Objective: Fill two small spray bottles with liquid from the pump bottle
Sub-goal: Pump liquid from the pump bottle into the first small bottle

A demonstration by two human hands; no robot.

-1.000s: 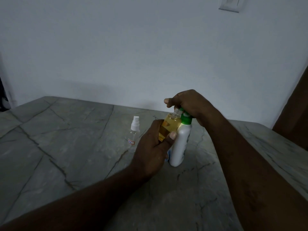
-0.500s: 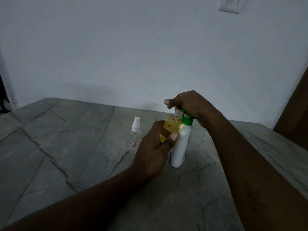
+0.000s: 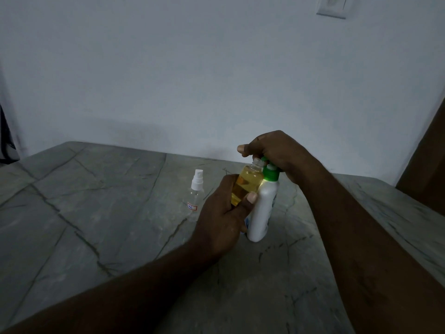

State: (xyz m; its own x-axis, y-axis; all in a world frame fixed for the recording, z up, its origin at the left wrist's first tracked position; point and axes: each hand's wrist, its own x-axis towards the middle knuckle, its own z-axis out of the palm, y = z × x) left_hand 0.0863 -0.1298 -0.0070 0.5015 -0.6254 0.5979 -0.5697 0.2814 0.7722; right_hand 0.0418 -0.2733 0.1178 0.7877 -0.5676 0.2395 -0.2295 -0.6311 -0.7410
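Observation:
A white pump bottle (image 3: 262,208) with a green pump head stands on the grey stone table (image 3: 101,213). My right hand (image 3: 277,150) curls over the green pump head and presses on it. My left hand (image 3: 224,213) grips a small uncapped spray bottle (image 3: 245,184), nearly full of yellow liquid, and tilts its open neck under the pump spout. A second small spray bottle (image 3: 195,196), clear with a white sprayer cap and a red-edged label, stands upright to the left, apart from both hands.
A pale wall (image 3: 192,80) rises right behind the table's far edge. A dark brown surface (image 3: 431,172) stands at the right edge. A light switch plate (image 3: 333,6) sits high on the wall.
Both hands and both bottles keep their places. The pump head has risen slightly under my right hand; the yellow liquid level looks the same.

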